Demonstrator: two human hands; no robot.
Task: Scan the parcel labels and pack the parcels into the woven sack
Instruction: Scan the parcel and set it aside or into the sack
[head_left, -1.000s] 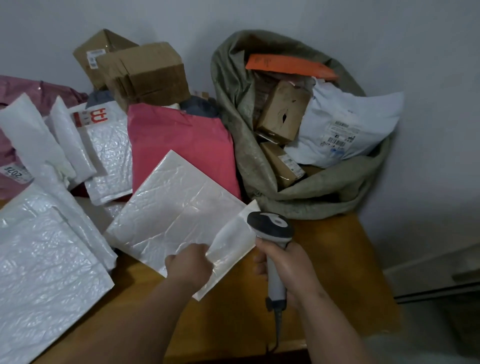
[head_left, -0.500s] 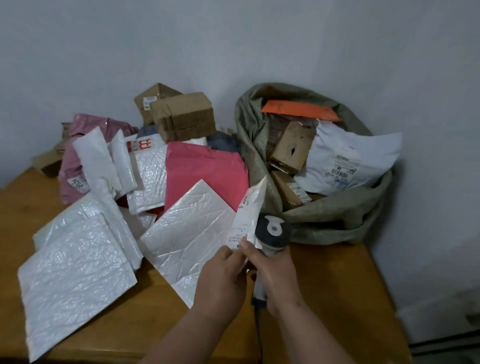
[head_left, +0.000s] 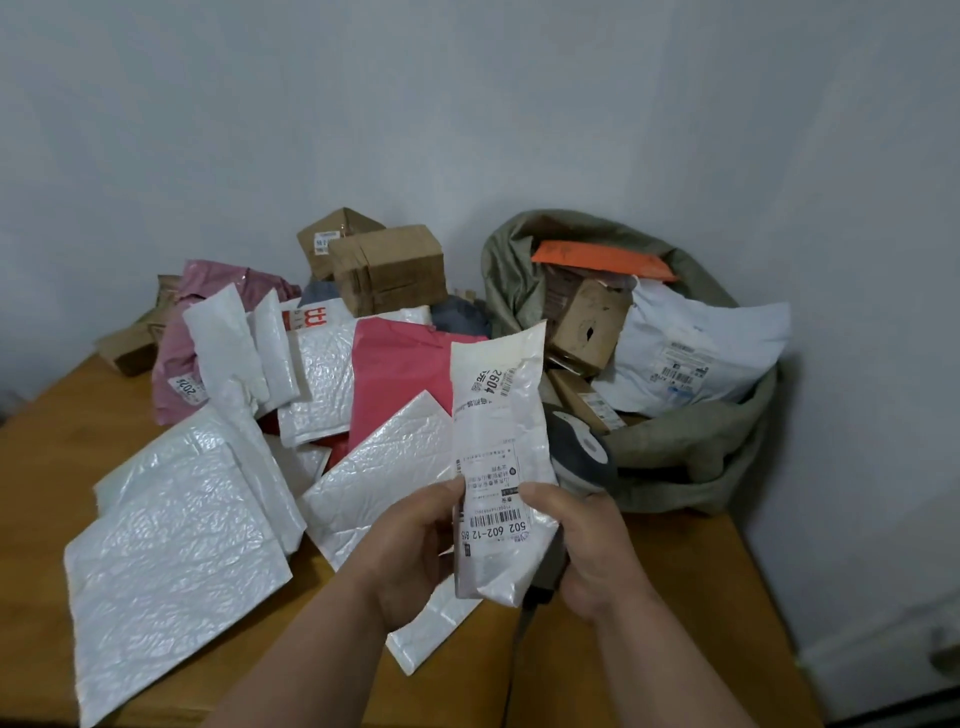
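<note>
Upright between both hands, white parcel (head_left: 496, 457), label facing up, pinched by left hand (head_left: 410, 556) and right hand (head_left: 597, 551), scanner (head_left: 579, 457) also gripped in right.

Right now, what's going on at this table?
A person holds a small white parcel upright in both hands, label facing the camera. The left hand pinches its left edge; the right hand pinches the right edge while also holding the barcode scanner behind it. The woven sack sits open, partly filled, at the table's back right. More mailers and boxes lie unpacked on the left.
</note>
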